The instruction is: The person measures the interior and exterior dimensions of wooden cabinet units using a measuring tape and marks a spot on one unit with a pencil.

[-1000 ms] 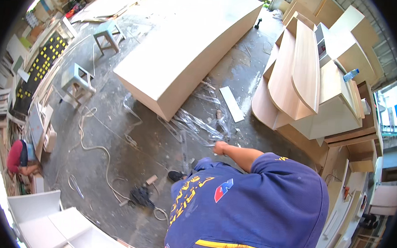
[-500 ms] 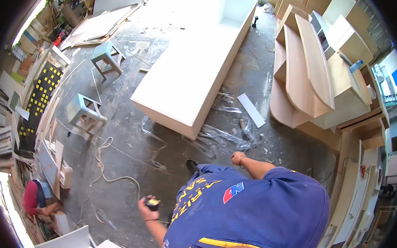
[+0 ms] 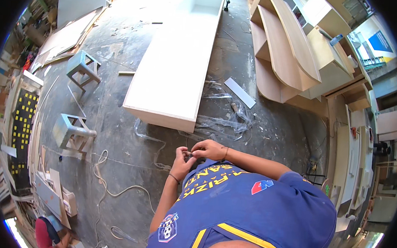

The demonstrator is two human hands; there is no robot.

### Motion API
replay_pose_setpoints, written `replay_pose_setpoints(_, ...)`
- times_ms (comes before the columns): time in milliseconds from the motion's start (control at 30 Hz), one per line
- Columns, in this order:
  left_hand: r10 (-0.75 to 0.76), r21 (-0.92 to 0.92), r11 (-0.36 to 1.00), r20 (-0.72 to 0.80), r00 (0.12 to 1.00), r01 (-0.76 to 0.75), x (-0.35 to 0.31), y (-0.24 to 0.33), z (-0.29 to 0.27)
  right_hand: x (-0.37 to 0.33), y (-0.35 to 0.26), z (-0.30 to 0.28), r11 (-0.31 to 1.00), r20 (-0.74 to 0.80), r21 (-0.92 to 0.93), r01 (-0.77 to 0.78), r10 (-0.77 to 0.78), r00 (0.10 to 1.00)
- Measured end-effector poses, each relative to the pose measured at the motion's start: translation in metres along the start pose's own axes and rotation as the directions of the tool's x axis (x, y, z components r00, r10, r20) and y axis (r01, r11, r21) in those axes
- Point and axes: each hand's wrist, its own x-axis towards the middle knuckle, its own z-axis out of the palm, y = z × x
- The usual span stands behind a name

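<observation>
Both of my hands meet in front of my body, a little short of the near end of the long white cabinet (image 3: 164,95). My left hand (image 3: 181,164) is closed round a small dark object that looks like a tape measure (image 3: 188,157), mostly covered by fingers. From the right, my right hand (image 3: 209,149) comes in with fingers bent and pressed together at the same spot. What its fingertips pinch is hidden. Neither hand touches the cabinet, which lies on the floor.
Crumpled clear plastic wrap (image 3: 227,123) and a pale strip of board (image 3: 239,93) lie right of the cabinet. Two stools (image 3: 72,131) stand left, near a loose cable (image 3: 123,193). A curved wooden shelf unit (image 3: 283,52) is at right. Another person (image 3: 49,233) crouches lower left.
My hands were apart and have come together. The left, with the black-and-yellow tape measure, moved up and right; the right moved left. The whole view has shifted.
</observation>
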Motion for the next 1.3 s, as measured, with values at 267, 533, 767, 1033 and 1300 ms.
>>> replay_pose_setpoints(267, 0.058, 0.221, 0.968, 0.251, 0.966, -0.115, 0.053, 0.027, 0.030, -0.028, 0.036, -0.028, 0.967, -0.189, 0.191, -0.167, 0.203, 0.961)
replay_pose_setpoints(533, 0.097, 0.251, 0.943, 0.423, 0.901, -0.220, 0.142, 0.067, 0.086, -0.045, 0.079, -0.109, 0.794, -0.159, 0.591, -0.142, 0.287, 0.945)
replay_pose_setpoints(767, -0.155, 0.373, 0.928, 0.384, 0.910, 0.001, 0.263, 0.092, 0.148, -0.069, 0.123, -0.259, 0.906, -0.568, 0.423, -0.008, 0.272, 0.777)
replay_pose_setpoints(1033, -0.135, 0.465, 0.873, 0.523, 0.842, -0.149, 0.387, 0.141, 0.183, -0.092, 0.156, -0.435, 0.791, -0.805, 0.534, 0.297, 0.369, 0.465)
replay_pose_setpoints(1300, -0.285, 0.498, 0.866, 0.568, 0.772, -0.047, 0.528, 0.160, 0.188, -0.056, 0.184, -0.578, 0.772, -0.831, 0.547, 0.324, 0.456, 0.318)
